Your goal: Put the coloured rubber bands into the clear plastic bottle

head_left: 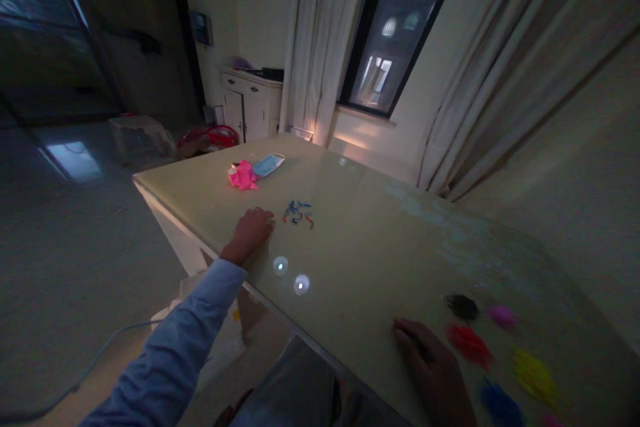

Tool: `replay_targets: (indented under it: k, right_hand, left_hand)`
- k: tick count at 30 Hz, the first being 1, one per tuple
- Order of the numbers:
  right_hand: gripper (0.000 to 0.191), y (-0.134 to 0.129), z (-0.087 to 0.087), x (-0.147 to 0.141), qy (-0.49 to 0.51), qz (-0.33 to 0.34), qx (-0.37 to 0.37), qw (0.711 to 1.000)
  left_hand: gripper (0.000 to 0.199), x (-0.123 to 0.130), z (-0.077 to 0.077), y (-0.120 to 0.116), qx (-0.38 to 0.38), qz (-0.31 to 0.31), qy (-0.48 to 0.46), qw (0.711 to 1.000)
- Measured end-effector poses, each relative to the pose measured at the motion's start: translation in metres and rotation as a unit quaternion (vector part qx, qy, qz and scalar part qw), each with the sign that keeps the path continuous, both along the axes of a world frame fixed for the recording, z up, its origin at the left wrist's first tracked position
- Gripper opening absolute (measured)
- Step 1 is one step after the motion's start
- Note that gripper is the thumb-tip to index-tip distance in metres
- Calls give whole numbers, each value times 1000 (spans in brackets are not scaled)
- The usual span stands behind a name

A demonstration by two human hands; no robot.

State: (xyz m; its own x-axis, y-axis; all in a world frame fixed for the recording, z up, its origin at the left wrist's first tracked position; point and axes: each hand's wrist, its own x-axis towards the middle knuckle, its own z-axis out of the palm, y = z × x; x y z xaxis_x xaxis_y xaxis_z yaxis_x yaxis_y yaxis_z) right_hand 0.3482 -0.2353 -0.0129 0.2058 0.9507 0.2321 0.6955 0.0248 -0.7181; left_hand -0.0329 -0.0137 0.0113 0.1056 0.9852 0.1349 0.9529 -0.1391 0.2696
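Note:
My left hand (pixel 253 232) lies on the table with its fingers reaching forward, open. Just right of its fingertips is a loose cluster of tiny blue, dark and red pieces (pixel 297 211), too small to name. My right hand (pixel 431 367) rests near the front edge at lower right. Its fingers are curled, thumb and index close together; whatever may be between them is hidden. Beside it lie coloured heaps of small things: a red heap (pixel 470 344), a black heap (pixel 463 307), a purple heap (pixel 503 315), a yellow heap (pixel 534 375) and a blue heap (pixel 501 403).
A pale glossy table (pixel 350 240) stretches out before me, with light reflections on it. Toward its far left are a crumpled pink thing (pixel 243 175) and a blue face mask (pixel 269 165). A white cabinet (pixel 253 103), long curtains (pixel 315 33) and a window (pixel 395 27) stand beyond.

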Motion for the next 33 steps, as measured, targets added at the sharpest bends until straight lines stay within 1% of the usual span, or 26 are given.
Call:
replay_targets:
  k: [4,8,13,18,20,22,23,24,25,26,27,29,30,31,32,33]
  right_hand:
    - [36,1,-2,4,-12,-12,-12,1000]
    - [35,0,-1,4,-17,-22,-20,999]
    - [37,0,0,2,-15,-22,-15,1000]
    - [35,0,2,1,-14,-16,-14,1000]
    - [35,0,3,0,-9,-17,-18,1000]
    - [35,0,4,-2,-4,-16,-18,1000]
    - [35,0,4,-2,-1,-15,-18,1000]
    - [35,0,5,-3,3,-13,-16,1000]
    - [35,0,5,-4,7,-10,-15,1000]
    - [34,0,5,-5,11,-8,-14,1000]
    - [33,0,5,-6,15,-7,-13,1000]
    - [31,-1,4,-7,20,-3,-10,1000]
    - [30,-1,3,-8,22,1,-8,1000]
    - [28,-2,3,-9,24,5,-3,1000]
    - [27,-2,3,-9,25,8,4,1000]
    - [26,-2,3,-10,25,11,10,1000]
  left_hand:
    - [32,-7,-1,0,-14,3,-1,1000]
    - [28,-6,-1,2,-15,7,-7,1000]
    - [25,-5,-1,10,-20,-3,-19,1000]
    - [19,-4,4,15,-18,-14,-51,998]
    - [17,1,5,11,-13,-17,-78,997]
    - [15,9,6,2,-7,-22,-105,994]
    - [15,14,7,-4,-6,-27,-127,992]
    - [14,21,9,-11,-10,-37,-168,985]
    - [14,29,11,-20,-23,-52,-228,972]
    - [14,38,13,-28,-44,-71,-314,946]
    - [17,47,17,-38,-76,-92,-413,903]
    - [27,68,25,-57,-136,-123,-572,800]
    - [33,78,30,-66,-160,-130,-618,758]
    - [37,89,34,-74,-184,-137,-647,727]
    - [39,99,38,-81,-205,-143,-665,704]
    - [41,109,42,-88,-223,-149,-673,689]
